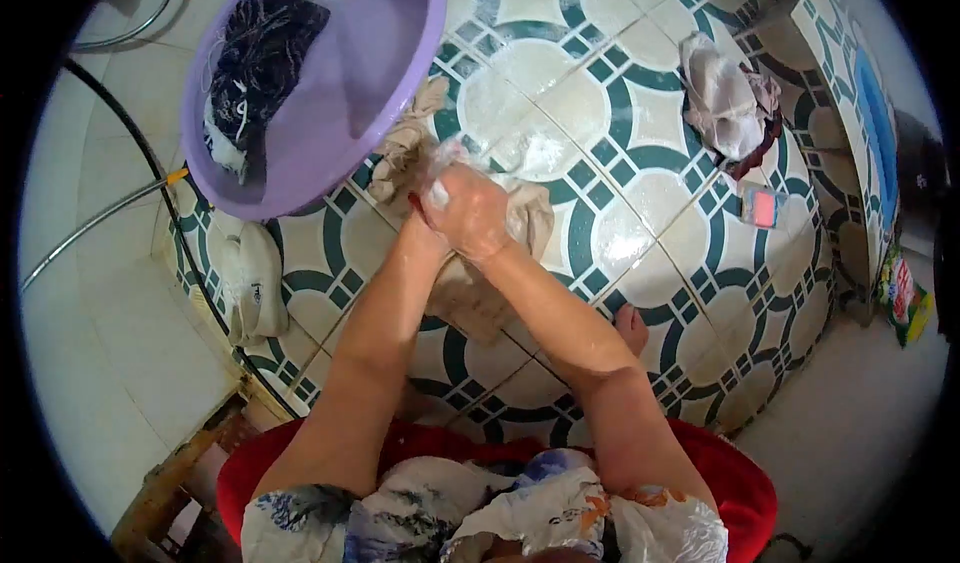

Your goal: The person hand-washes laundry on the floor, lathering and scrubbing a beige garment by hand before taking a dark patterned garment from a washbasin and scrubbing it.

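My right hand and my left hand press together in front of me, both closed on a bunched, wet beige cloth. Parts of that cloth spread over the tiles under and around my wrists. White suds cling to my knuckles. Most of my left hand's fingers are hidden behind the right hand. Something thin and dark red shows at my left wrist. Just beyond the hands, a crumpled beige stretch of fabric lies against the purple basin; I cannot tell whether it is the same piece.
Dark patterned clothing lies in the basin. A white plastic bottle is below it, beside hoses on the left. To the right are a pale and maroon clothing heap, a pink soap bar and a green-red packet. The tiled floor is wet.
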### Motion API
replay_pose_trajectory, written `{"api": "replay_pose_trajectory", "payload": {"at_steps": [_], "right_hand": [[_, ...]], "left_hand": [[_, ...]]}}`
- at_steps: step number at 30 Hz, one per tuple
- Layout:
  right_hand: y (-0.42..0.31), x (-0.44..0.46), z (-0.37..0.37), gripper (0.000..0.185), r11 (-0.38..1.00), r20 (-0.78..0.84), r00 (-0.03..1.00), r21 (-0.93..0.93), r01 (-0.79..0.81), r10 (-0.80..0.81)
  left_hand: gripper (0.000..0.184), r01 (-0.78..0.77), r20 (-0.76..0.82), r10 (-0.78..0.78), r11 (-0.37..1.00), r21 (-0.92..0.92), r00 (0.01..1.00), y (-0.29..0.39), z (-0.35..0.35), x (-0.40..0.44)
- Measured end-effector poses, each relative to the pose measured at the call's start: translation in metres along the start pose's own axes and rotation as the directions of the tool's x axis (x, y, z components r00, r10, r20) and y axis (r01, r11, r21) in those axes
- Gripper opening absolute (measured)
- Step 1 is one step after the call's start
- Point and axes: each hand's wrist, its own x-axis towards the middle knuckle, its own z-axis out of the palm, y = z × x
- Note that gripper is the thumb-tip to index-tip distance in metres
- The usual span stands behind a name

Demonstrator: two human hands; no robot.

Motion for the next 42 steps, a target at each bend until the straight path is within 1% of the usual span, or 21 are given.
{"api": "replay_pose_trajectory", "payload": {"at_steps": [4,6,10,12,14,17,18,20,21,23,24,26,27,28,29,30,34,35,36,40,42], "right_hand": [[0.023,0.016,-0.003,0.031,0.963,0.017,0.964,0.048,-0.265,0.264],[0.021,0.015,-0.001,0.03,0.961,-0.004,0.963,0.054,-0.271,0.271],[-0.003,-0.004,0.004,0.027,0.978,-0.181,0.972,0.115,0.174,-0.152],[0.044,0.029,-0.009,0.028,0.917,0.057,0.917,0.028,-0.397,0.395],[0.053,0.039,-0.031,0.029,0.969,0.087,0.97,-0.122,-0.214,0.225],[0.097,0.074,-0.068,0.037,0.912,0.009,0.975,-0.358,-0.203,0.22],[0.131,0.092,-0.082,0.042,0.875,-0.002,0.955,-0.398,-0.274,0.298],[0.155,0.118,-0.126,0.045,0.764,-0.105,0.896,-0.487,-0.425,0.431],[0.204,0.126,-0.13,0.042,0.806,-0.098,0.95,-0.509,-0.303,0.295],[0.261,0.131,-0.12,0.04,0.823,0.0,0.994,-0.561,-0.087,0.105],[0.273,0.127,-0.105,0.038,0.842,0.075,0.995,-0.54,-0.009,0.059],[0.252,0.111,-0.079,0.036,0.793,0.265,0.962,-0.6,0.111,0.066],[0.207,0.095,-0.063,0.035,0.865,0.281,0.945,-0.502,-0.002,0.165],[0.161,0.078,-0.048,0.034,0.905,0.295,0.919,-0.405,-0.129,0.263],[0.096,0.054,-0.045,0.029,0.896,0.309,0.939,-0.444,0.006,0.148],[0.104,0.009,-0.004,0.022,0.919,0.205,0.952,-0.279,0.28,-0.228],[0.139,-0.012,0.025,0.016,0.568,0.272,0.828,-0.621,0.54,-0.49],[0.155,0.035,-0.009,0.015,0.878,0.341,0.926,-0.379,0.293,-0.162],[0.143,0.066,-0.032,0.012,0.819,0.231,0.971,-0.544,0.184,-0.065],[0.126,0.006,-0.004,0.017,0.82,0.29,0.948,-0.507,0.267,-0.13],[0.112,-0.044,0.007,0.015,0.825,0.594,0.749,-0.238,0.513,-0.294]], "left_hand": [[0.025,0.291,-0.646,-0.424,0.906,-0.309,0.635,0.052,0.119,0.029],[0.025,0.232,-0.5,-0.385,0.911,-0.341,0.776,0.047,0.101,0.027],[0.024,0.254,-0.562,-0.47,0.871,-0.422,0.681,0.061,0.132,0.031],[0.024,0.316,-0.592,-0.548,0.832,-0.455,0.59,0.067,0.143,0.027],[0.024,0.312,-0.574,-0.491,0.868,-0.386,0.655,0.052,0.12,0.038],[0.029,0.394,-0.631,-0.226,0.909,0.137,0.742,0.075,0.117,0.053],[0.034,0.56,-0.645,-0.126,0.636,0.53,0.754,0.093,0.11,0.061],[0.046,0.356,-0.331,0.321,-0.02,0.934,0.887,0.088,0.104,0.048],[0.046,0.355,-0.331,0.31,-0.023,0.935,0.891,0.081,0.106,0.038],[0.06,0.067,-0.236,-0.323,-0.459,0.886,0.916,0.062,0.114,0.016],[0.06,0.275,-0.191,-0.392,0.17,0.946,0.9,0.035,0.1,-0.009],[0.059,0.402,-0.111,-0.419,0.712,0.576,0.901,0.016,0.1,-0.035],[0.058,0.027,0.051,-0.399,0.188,0.982,0.916,0.024,0.114,-0.036],[0.056,-0.402,0.177,-0.481,-0.419,0.814,0.859,0.029,0.118,-0.036],[0.059,-0.368,0.151,-0.497,-0.373,0.852,0.854,0.025,0.113,-0.04],[0.059,-0.356,0.139,-0.502,-0.368,0.859,0.854,0.021,0.111,-0.044],[0.069,-0.357,0.13,-0.57,-0.306,0.882,0.811,0.002,0.115,-0.055],[0.073,-0.354,0.11,-0.554,-0.356,0.864,0.825,0.002,0.119,-0.057],[0.073,-0.359,0.112,-0.55,-0.365,0.859,0.828,0.002,0.119,-0.051],[0.074,-0.269,0.13,-0.504,-0.215,0.939,0.854,-0.017,0.105,-0.056],[0.074,-0.215,0.168,-0.447,-0.057,0.975,0.879,-0.03,0.095,-0.063]]}}
